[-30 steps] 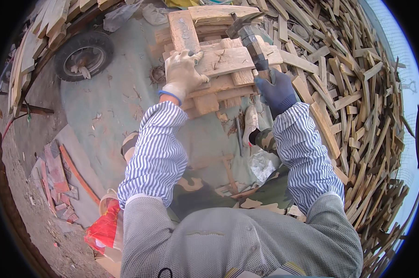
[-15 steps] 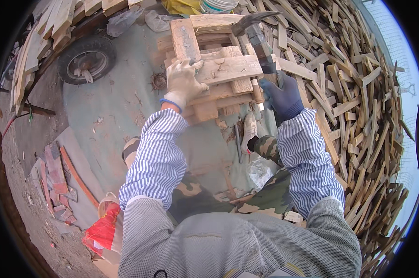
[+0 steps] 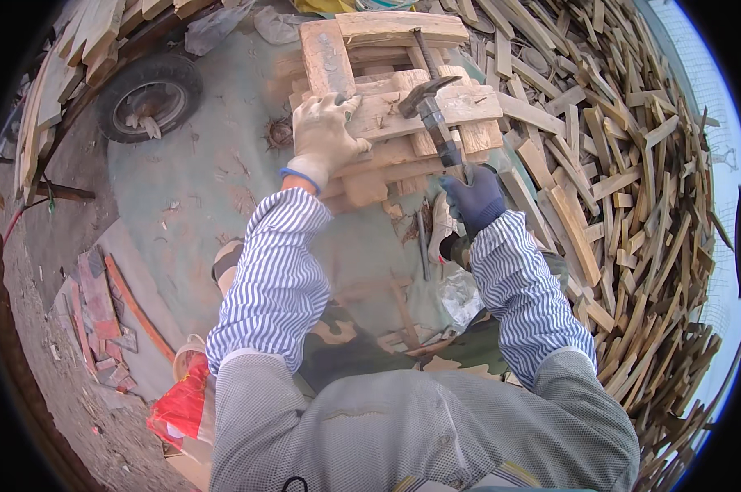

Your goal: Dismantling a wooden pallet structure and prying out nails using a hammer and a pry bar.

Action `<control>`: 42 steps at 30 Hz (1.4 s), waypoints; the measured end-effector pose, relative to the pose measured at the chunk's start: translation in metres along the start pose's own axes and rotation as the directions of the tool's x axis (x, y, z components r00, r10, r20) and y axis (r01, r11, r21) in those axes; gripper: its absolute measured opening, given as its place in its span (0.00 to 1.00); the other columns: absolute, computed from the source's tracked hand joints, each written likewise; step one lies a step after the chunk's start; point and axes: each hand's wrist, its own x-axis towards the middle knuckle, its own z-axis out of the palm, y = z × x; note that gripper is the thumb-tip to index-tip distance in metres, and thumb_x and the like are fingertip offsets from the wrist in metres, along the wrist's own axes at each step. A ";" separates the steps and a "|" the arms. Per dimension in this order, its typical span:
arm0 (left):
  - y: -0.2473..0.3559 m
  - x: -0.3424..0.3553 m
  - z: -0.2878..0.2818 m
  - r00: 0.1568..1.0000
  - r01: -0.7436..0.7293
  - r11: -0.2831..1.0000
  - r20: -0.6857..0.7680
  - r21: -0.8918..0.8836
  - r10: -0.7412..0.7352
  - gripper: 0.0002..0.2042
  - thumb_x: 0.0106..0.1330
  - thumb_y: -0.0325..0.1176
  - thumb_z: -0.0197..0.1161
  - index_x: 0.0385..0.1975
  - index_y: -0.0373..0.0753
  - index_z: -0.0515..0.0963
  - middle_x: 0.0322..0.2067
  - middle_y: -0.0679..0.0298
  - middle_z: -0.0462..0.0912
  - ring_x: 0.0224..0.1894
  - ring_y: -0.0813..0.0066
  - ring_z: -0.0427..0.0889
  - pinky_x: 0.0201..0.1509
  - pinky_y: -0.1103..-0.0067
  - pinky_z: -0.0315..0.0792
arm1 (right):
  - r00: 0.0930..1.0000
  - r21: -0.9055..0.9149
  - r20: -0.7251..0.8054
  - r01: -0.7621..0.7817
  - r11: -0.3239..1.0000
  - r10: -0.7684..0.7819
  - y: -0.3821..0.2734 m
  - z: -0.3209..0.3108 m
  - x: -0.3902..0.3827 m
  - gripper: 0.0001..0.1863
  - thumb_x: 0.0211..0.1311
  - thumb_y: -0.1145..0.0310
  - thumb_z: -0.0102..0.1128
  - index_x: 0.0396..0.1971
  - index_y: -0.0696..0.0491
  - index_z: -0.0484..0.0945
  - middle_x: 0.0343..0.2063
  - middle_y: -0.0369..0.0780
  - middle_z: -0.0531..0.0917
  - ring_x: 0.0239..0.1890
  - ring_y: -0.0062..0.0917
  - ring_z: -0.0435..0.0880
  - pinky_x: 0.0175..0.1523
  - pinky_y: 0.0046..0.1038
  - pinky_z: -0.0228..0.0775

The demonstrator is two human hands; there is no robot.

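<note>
My left hand [image 3: 324,135], in a cream glove with a blue cuff, grips the left end of a pale wooden plank [image 3: 391,115]. That plank lies across a stack of rough timber pieces [image 3: 362,193]. My right hand [image 3: 475,199], in a dark blue glove, is closed round the lower handle of a claw hammer [image 3: 436,123]. The hammer's dark head is over the plank's middle; whether it touches the wood I cannot tell. Beyond my left hand a short upright-looking board [image 3: 328,57] meets a long block [image 3: 403,27] at the stack's far side.
A large heap of wood strips [image 3: 624,180] fills the right side. At the left lie a rubber-tyred wheel [image 3: 150,98] and reddish broken boards [image 3: 100,303]. A red bag [image 3: 182,406] stands near my left elbow. Clear plastic [image 3: 460,297] lies between my legs.
The hammer has come down and toward me, from the stack's far right corner to over the plank. My right hand moved slightly left and nearer. The plank shifted a little right; my left hand stays on it.
</note>
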 end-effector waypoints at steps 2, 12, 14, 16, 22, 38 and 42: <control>-0.002 0.003 -0.006 1.000 0.010 1.000 -0.020 0.026 -0.010 0.38 0.42 0.53 0.75 0.60 0.52 0.78 0.56 0.62 0.77 0.62 0.60 0.70 0.67 0.65 0.61 | 0.997 0.117 -0.080 0.009 0.993 0.001 -0.010 -0.001 -0.026 0.14 0.61 0.66 0.64 0.43 0.59 0.80 0.23 0.35 0.81 0.20 0.15 0.77 0.25 0.21 0.70; 0.016 -0.013 -0.012 0.992 -0.062 0.995 -0.102 0.084 0.070 0.42 0.39 0.49 0.80 0.61 0.52 0.75 0.56 0.64 0.75 0.60 0.62 0.69 0.67 0.63 0.60 | 0.987 0.099 0.144 0.059 0.993 -0.072 -0.053 -0.078 -0.020 0.11 0.57 0.66 0.67 0.32 0.58 0.77 0.17 0.35 0.76 0.12 0.16 0.72 0.17 0.20 0.63; 0.015 -0.016 -0.014 0.989 -0.075 0.994 -0.121 0.073 0.084 0.42 0.38 0.48 0.81 0.61 0.52 0.75 0.56 0.64 0.75 0.60 0.62 0.69 0.67 0.63 0.59 | 0.994 -0.121 0.054 0.098 0.988 -0.092 -0.061 -0.082 -0.004 0.13 0.57 0.64 0.66 0.28 0.60 0.78 0.17 0.37 0.77 0.16 0.20 0.76 0.22 0.26 0.68; 0.018 -0.015 -0.015 0.985 -0.094 0.994 -0.138 0.063 0.102 0.42 0.38 0.47 0.81 0.61 0.52 0.75 0.56 0.64 0.74 0.60 0.62 0.69 0.67 0.62 0.59 | 0.991 -0.288 0.035 0.131 0.949 -0.127 -0.058 -0.093 0.022 0.15 0.55 0.63 0.66 0.27 0.61 0.78 0.18 0.39 0.78 0.19 0.23 0.78 0.26 0.29 0.71; 0.016 -0.017 -0.015 0.988 -0.062 0.996 -0.138 0.058 0.070 0.42 0.36 0.47 0.81 0.60 0.52 0.76 0.55 0.64 0.74 0.59 0.61 0.69 0.67 0.62 0.59 | 0.988 -0.874 0.105 0.145 0.463 -0.111 -0.101 -0.088 0.052 0.21 0.52 0.54 0.62 0.32 0.59 0.82 0.31 0.51 0.84 0.37 0.44 0.85 0.45 0.42 0.75; 0.014 -0.013 -0.010 0.990 -0.049 0.999 -0.134 0.018 0.051 0.40 0.37 0.45 0.81 0.59 0.52 0.77 0.54 0.63 0.76 0.59 0.60 0.69 0.68 0.63 0.59 | 0.981 -0.957 0.192 0.179 0.229 0.037 -0.157 -0.077 0.065 0.19 0.56 0.58 0.61 0.35 0.62 0.82 0.29 0.48 0.86 0.31 0.34 0.87 0.38 0.37 0.78; 0.015 -0.007 -0.010 0.994 -0.041 0.999 -0.096 0.025 0.043 0.41 0.38 0.48 0.80 0.60 0.52 0.77 0.56 0.63 0.76 0.61 0.59 0.69 0.68 0.63 0.59 | 0.979 -0.877 0.203 0.169 0.449 0.029 -0.153 -0.089 0.072 0.18 0.53 0.61 0.66 0.32 0.63 0.82 0.24 0.45 0.84 0.25 0.28 0.86 0.34 0.33 0.77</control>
